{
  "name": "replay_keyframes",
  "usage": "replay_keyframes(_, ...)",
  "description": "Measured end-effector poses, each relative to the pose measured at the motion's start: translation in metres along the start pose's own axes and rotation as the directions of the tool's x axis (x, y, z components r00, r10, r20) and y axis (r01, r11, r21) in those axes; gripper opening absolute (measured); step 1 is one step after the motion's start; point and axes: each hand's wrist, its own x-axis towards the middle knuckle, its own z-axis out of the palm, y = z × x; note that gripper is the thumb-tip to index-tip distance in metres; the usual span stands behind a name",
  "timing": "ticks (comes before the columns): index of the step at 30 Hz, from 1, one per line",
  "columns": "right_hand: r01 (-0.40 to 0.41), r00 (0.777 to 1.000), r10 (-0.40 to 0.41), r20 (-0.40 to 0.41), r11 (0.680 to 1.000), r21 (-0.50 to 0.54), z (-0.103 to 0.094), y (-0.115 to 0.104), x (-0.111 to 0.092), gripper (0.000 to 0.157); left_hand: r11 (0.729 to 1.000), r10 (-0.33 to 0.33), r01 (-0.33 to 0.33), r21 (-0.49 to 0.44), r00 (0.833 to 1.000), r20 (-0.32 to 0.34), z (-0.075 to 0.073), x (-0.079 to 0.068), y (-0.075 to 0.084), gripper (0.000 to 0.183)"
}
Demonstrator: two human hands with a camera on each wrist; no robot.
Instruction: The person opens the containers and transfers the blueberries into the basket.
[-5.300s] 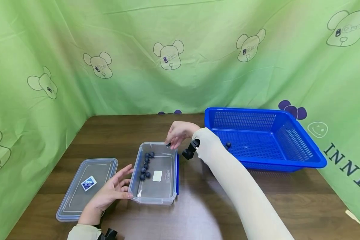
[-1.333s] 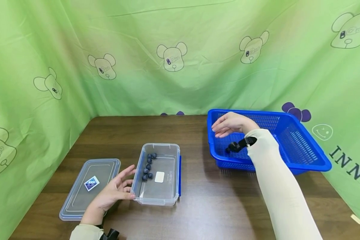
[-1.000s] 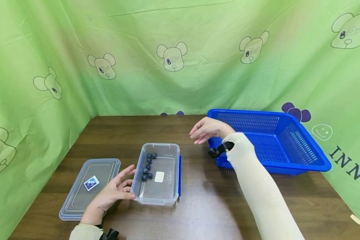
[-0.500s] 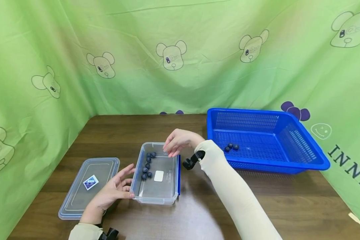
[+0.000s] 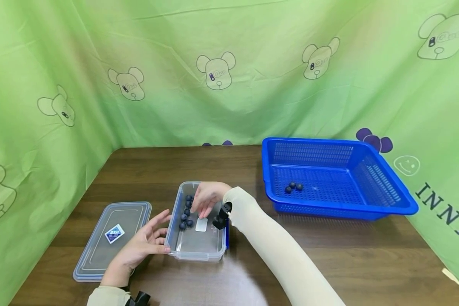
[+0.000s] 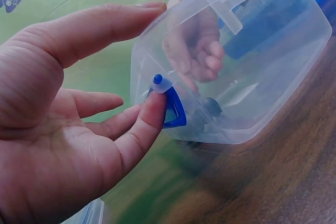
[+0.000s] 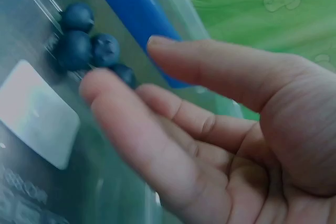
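A clear plastic box (image 5: 199, 250) stands on the table with several blueberries (image 5: 182, 226) in a row along its left side. My right hand (image 5: 208, 199) reaches down into the box beside the far berries. In the right wrist view its thumb (image 7: 210, 66) and fingers are apart with nothing between them; blueberries (image 7: 76, 51) lie just beyond. My left hand (image 5: 139, 246) rests against the box's left side. Up close, its thumb tip touches the rim and one finger (image 6: 144, 129) touches a blue latch (image 6: 176, 109). The right hand hides part of the box floor.
Left of the box lies its clear lid (image 5: 99, 255) with a blue-and-white label, partly behind the left hand. A blue perforated basket (image 5: 340, 208) stands at the right, with three blueberries (image 5: 292, 186) inside. A green printed curtain (image 5: 168, 106) surrounds the wooden table (image 5: 329, 259).
The right hand, which held a blueberry over the box's far edge 5.3 s ago, was over the basket 1.3 s ago. Since then it has come left and down into the box. The left hand stays put.
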Motion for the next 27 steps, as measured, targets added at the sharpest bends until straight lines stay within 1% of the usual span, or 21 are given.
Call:
replay_keyframes(3,-0.039,0.999,0.039,0.004,0.999,0.001,0.005,0.001,0.005,0.005,1.0,0.001,-0.001,-0.002,1.0,0.0,0.001,0.0,0.0,0.091)
replay_keyframes(8,-0.084,0.996,0.084,-0.01,0.996,-0.017,0.017,0.001,0.009,0.01,1.0,0.006,-0.006,-0.004,1.0,0.003,0.001,0.0,0.001,0.092)
replay_keyframes(11,-0.105,0.994,0.105,-0.019,0.994,-0.01,0.024,0.002,0.01,0.013,1.0,-0.003,0.003,0.003,1.0,-0.004,0.001,0.0,0.001,0.094)
replay_keyframes(17,-0.088,0.995,0.089,-0.037,0.996,0.02,0.032,0.005,0.013,0.01,0.999,-0.043,0.043,0.018,0.999,-0.031,0.001,0.0,0.002,0.096)
replay_keyframes(23,-0.075,0.996,0.075,-0.053,0.997,0.014,0.033,0.005,0.014,0.008,1.0,-0.016,0.017,0.014,1.0,-0.019,0.002,-0.001,0.002,0.092)
replay_keyframes(27,-0.072,0.997,0.071,-0.041,0.997,-0.013,0.032,0.003,0.012,0.007,1.0,-0.005,0.005,0.01,1.0,-0.011,0.003,-0.002,0.003,0.09)
